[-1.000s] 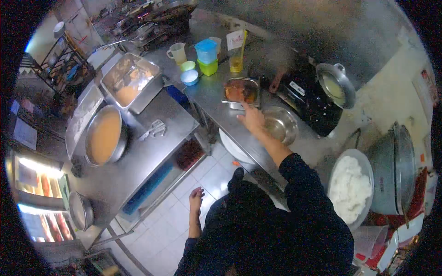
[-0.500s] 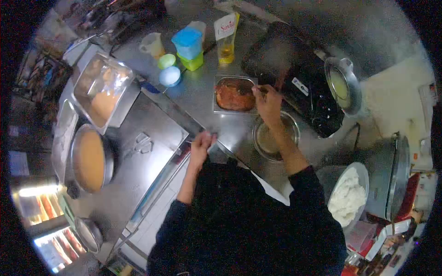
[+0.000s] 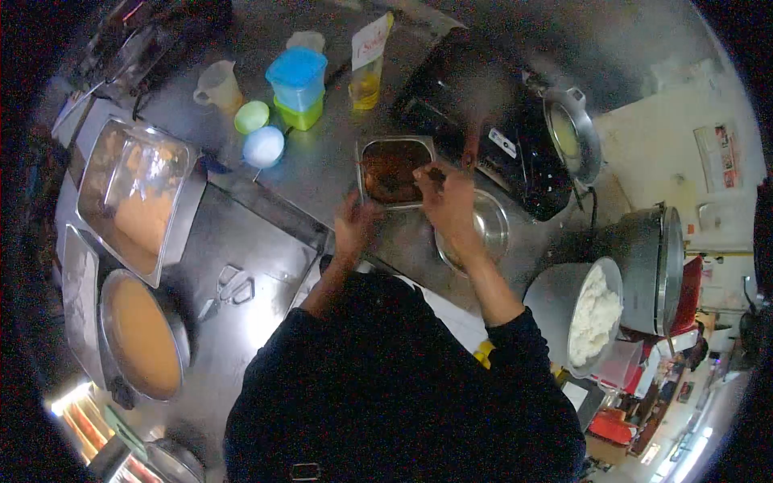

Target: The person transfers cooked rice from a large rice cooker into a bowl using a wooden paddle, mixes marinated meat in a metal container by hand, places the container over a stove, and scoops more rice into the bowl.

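Observation:
A rectangular metal pan (image 3: 394, 205) holds dark brown-red food with a wet surface. My right hand (image 3: 452, 205) is at the pan's right edge, its fingertips curled together in a pinch; what is in them, if anything, is too small to make out. Just off the pan's lower left corner is my left hand (image 3: 354, 225), smeared by motion, so its fingers do not show clearly. Partly beneath my right forearm sits a round metal bowl (image 3: 493, 229).
A black stove (image 3: 483, 105) with a pan handle lies behind, beside an oil pouch (image 3: 366, 84). Stacked containers (image 3: 298, 76) and small bowls stand at back left. On the left are a deep steel pan (image 3: 145, 217) and a bowl of orange liquid (image 3: 145, 338); white food (image 3: 594, 318) fills a pot, right.
My left hand has moved up and right, close to the pan. My right hand has come slightly down and left. The pan's food looks darker, and the whole view has shifted.

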Available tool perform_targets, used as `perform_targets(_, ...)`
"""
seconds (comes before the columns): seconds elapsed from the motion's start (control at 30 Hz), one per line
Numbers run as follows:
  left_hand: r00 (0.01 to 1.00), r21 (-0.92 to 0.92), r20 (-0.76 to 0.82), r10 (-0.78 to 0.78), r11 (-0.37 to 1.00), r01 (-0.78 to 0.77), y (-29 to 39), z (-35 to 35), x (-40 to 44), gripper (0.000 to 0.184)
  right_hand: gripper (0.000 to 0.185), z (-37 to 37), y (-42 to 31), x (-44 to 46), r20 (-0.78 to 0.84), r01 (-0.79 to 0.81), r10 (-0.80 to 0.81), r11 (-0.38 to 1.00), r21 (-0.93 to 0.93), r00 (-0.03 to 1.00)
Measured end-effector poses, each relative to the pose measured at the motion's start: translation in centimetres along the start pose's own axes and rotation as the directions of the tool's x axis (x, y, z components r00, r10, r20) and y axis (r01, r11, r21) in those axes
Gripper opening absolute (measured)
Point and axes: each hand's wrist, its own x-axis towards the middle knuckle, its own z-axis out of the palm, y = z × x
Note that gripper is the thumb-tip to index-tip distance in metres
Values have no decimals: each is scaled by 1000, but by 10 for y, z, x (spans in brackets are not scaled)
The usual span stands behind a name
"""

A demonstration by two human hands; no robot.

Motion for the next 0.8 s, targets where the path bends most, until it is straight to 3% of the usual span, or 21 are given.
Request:
perform_targets(0.1,995,-313,60,-82,945,97,-22,-2,5,42,20,-1,-16,4,168,-90,108,990,-110,980)
perform_targets(0.2,986,-308,107,-127,939,155,-26,-6,6,41,13,10,-2,6,64,186,-176,962,-201,982)
perform_targets(0.27,995,-328,70,-73,940,92,-52,-9,12,39,15,8,6,11,60,82,-74,987,-138,995)
perform_targets(0.4,998,-85,0,61,995,-61,-42,-6,13,34,20,-1,5,17,63,-81,74,990,117,995)
perform_targets(0.5,999,-190,-9,-40,981,38,-1,4,1,31,20,8,15,12,151,129,-98,969,-213,984)
perform_targets(0.6,997,-303,-64,-40,953,19,-8,5,1,29,19,16,19,9,114,92,-76,985,-145,991)
perform_targets(0.7,999,1,-34,-21,1000,21,-5,1,3,31,17,17,30,18,134,121,-98,978,-171,986)
perform_targets(0.8,994,0,-64,-84,996,84,10,6,-1,34,16,22,46,24,153,130,-102,975,-179,983)
